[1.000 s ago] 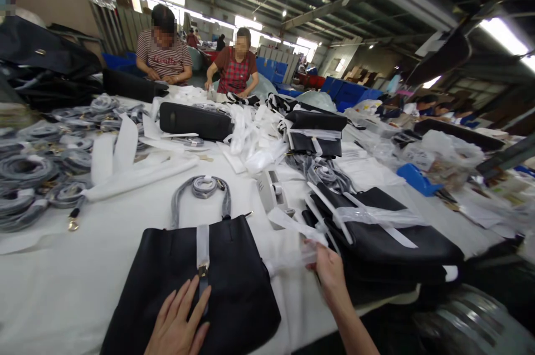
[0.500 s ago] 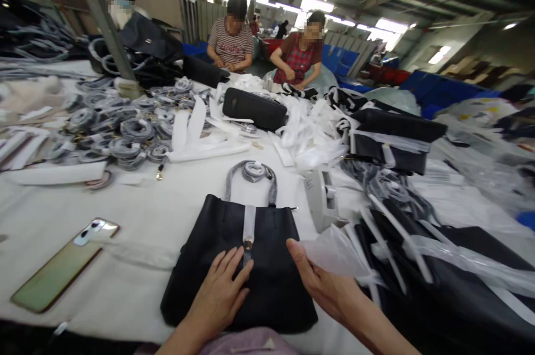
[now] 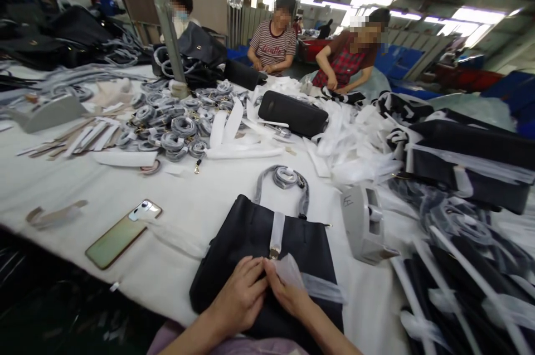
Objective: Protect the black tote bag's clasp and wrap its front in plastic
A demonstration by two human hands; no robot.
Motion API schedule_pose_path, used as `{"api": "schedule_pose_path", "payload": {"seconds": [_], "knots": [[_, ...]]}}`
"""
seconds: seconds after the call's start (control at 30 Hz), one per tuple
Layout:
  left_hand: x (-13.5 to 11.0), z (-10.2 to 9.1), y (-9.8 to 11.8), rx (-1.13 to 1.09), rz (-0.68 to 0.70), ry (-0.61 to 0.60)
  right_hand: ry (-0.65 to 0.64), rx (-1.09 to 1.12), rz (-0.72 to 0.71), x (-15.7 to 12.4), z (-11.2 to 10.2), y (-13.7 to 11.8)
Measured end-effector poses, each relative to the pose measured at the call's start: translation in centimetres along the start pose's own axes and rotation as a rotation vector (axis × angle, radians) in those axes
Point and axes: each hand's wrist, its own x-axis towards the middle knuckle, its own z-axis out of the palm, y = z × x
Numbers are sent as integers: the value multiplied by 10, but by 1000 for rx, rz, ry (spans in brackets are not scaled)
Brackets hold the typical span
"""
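A black handbag [image 3: 251, 232] lies flat on the white table [image 3: 83, 176] right in front of me, its grey strap [image 3: 286, 179] coiled above it. A white strip covers its clasp [image 3: 276, 232]. My left hand [image 3: 240, 296] rests on the bag just below the clasp, fingers curled. My right hand [image 3: 288, 293] meets it from the right, pinching a clear plastic film piece [image 3: 309, 282] over the bag's front.
A phone [image 3: 121, 235] lies left of the bag, a grey tape dispenser [image 3: 365, 224] to its right. Coiled grey straps [image 3: 175, 126], white wrapping strips [image 3: 351, 143] and more black bags [image 3: 472, 160] crowd the table. Three people work at the far side.
My right hand brought the plastic film from the pile on the right over to the bag's clasp, and both hands now meet there. The view swung left.
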Motion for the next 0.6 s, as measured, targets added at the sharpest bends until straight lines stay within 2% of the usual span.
{"api": "schedule_pose_path", "payload": {"seconds": [0.07,0.13,0.2,0.3,0.37,0.47,0.53,0.6], "knots": [[-8,1,0,-91,-75,130,-73,-114,-75,-1,1,4],[-16,2,3,-177,-240,204,-118,-175,-121,-1,2,7],[-22,1,10,-241,-392,185,-127,-192,-141,0,4,10],[-25,0,21,-238,-442,144,-134,-223,-165,1,7,17],[-24,-3,25,-141,-404,170,-114,-179,-141,2,8,19],[-24,-10,20,135,-364,242,-49,3,-24,2,5,13],[-28,-16,9,326,-377,296,16,60,42,1,-5,7],[-33,-20,-5,449,-388,325,115,54,105,0,-28,4]]}}
